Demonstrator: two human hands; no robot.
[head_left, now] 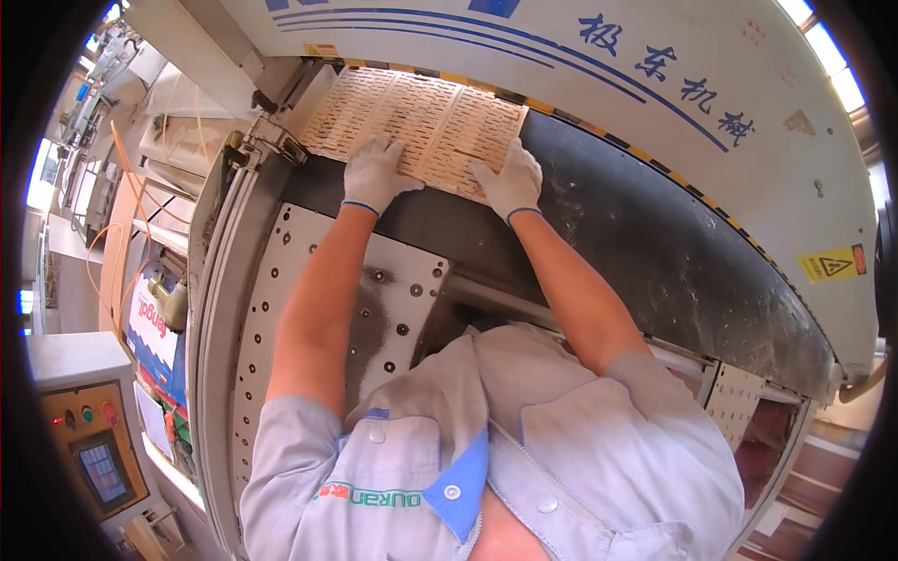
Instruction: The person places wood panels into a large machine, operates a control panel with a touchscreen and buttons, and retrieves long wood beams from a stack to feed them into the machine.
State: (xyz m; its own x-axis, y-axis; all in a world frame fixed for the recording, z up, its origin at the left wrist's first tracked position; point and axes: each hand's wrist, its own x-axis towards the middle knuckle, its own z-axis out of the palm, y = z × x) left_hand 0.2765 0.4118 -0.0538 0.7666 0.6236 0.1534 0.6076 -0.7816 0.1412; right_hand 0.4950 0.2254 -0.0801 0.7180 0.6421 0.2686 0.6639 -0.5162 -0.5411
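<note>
A light-brown wooden panel, cut with rows of short slots, lies on the dark machine bed under the front of a large white machine. Visible lines split its face into several sections. My left hand, in a pale glove with a blue cuff, lies at the panel's near edge, its fingers on the slotted face and its thumb out to the right. At the near right corner is my right hand, gloved alike. Its thumb points left over the panel and its fingers extend along the right edge. Both hands are open, fingers apart.
The white machine cover with a black-and-yellow striped lower edge overhangs the bed. A metal guide with a clamp borders it at left. Nearer me is a bolted, perforated plate. A control box with a screen stands lower left.
</note>
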